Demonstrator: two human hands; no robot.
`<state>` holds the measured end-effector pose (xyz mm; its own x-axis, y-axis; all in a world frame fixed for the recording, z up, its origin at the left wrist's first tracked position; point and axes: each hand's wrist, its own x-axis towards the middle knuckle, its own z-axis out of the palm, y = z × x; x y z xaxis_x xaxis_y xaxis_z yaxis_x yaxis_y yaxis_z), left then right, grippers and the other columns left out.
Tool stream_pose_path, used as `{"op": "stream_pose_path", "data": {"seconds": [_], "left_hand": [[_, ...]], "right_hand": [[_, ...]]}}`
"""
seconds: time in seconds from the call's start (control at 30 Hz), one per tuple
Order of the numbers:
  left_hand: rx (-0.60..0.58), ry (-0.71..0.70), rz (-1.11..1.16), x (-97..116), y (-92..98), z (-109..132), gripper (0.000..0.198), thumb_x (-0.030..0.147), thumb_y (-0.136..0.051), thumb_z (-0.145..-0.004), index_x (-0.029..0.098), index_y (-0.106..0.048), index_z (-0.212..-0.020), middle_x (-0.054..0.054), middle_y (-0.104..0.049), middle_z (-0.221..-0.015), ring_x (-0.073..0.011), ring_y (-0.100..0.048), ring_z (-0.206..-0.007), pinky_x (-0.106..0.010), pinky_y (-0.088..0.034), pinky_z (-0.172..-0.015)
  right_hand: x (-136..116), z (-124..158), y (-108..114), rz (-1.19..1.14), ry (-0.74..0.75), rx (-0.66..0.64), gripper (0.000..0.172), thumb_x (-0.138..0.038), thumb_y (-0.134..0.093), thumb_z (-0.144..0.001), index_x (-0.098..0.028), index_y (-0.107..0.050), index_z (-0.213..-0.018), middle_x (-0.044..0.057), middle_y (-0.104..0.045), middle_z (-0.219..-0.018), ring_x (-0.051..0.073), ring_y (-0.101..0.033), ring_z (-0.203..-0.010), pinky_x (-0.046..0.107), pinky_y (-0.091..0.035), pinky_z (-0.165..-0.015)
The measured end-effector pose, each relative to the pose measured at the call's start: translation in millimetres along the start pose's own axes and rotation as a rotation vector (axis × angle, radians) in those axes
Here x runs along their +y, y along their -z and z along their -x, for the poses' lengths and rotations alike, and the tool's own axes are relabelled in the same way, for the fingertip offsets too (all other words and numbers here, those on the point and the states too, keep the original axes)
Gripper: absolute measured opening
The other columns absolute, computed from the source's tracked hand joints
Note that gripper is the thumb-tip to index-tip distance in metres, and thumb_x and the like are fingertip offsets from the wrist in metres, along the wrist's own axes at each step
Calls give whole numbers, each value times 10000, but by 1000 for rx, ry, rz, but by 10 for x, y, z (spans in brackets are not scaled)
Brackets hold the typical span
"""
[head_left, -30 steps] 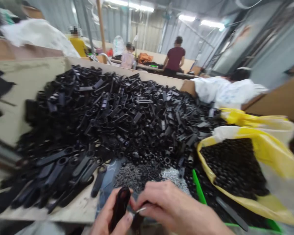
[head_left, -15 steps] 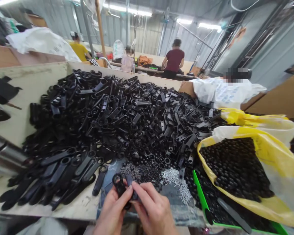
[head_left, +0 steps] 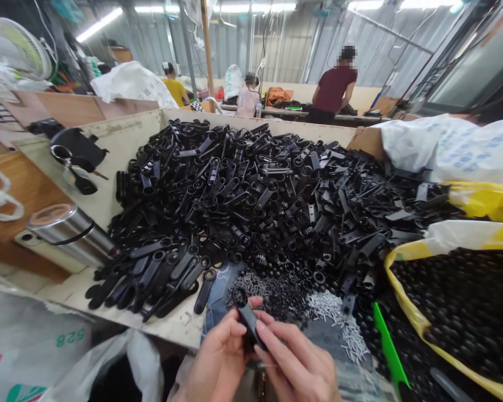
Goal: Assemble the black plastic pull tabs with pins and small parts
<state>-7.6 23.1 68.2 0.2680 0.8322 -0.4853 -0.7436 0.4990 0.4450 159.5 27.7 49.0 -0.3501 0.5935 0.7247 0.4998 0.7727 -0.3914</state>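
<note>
Near the bottom middle, a black elongated part (head_left: 251, 325) with a ring-shaped end is held between both hands. My left hand (head_left: 222, 354) grips it from the left, fingers closed around its side. The fingertips of my right hand (head_left: 299, 357) pinch it from the right. Just beyond the hands lie small dark pieces (head_left: 283, 293) and a scatter of silvery pins (head_left: 337, 318) on a blue cloth (head_left: 220, 290). A large heap of black plastic parts (head_left: 243, 190) rises behind them. Similar long black parts (head_left: 151, 279) lie side by side at the left.
On the right are a green tray edge (head_left: 389, 346) and a yellow-white bag (head_left: 406, 301) of black round pieces. A steel flask (head_left: 73, 234) lies tilted at the left beside keys (head_left: 69, 162). Several people work in the background, one in a dark red shirt (head_left: 334, 89).
The view has swung left, bringing the flask, fan and keys further into sight. The black part in my hands is now turned, with its long flat side showing.
</note>
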Motion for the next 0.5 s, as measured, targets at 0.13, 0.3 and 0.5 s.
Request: {"op": "stream_pose_path", "data": {"seconds": [0.13, 0.3, 0.5], "left_hand": [[36, 9, 51, -10, -45, -2, 398, 253, -783, -671, 198, -813, -1064, -66, -795, -1066, -253, -656, -1114, -351, -452, -1035], [121, -106, 6, -165, -65, -37, 361, 363, -860, -732, 211, -815, -1056, -73, -779, -1136, -252, -638, -1167, -348, -459, -1048], [163, -204, -206, -208, -165, 16, 462, 490, -835, -795, 249, -749, -1180, -76, -768, -1149, -258, -644, -1181, -367, -469, -1052]], "right_hand": [[-13, 84, -153, 32, -20, 83, 315, -96, -580, -1002, -131, -694, -1293, 142, -776, -1064, 220, -762, -1072, 249, -655, -792], [-28, 141, -190, 89, -48, 107, 334, -93, -618, -986, -137, -700, -1307, 139, -786, -1083, 218, -776, -1040, 241, -651, -824], [-85, 16, -95, 116, -35, 82, 319, -102, -560, -1013, -148, -711, -1289, 127, -795, -1037, 215, -787, -992, 237, -655, -795]]}}
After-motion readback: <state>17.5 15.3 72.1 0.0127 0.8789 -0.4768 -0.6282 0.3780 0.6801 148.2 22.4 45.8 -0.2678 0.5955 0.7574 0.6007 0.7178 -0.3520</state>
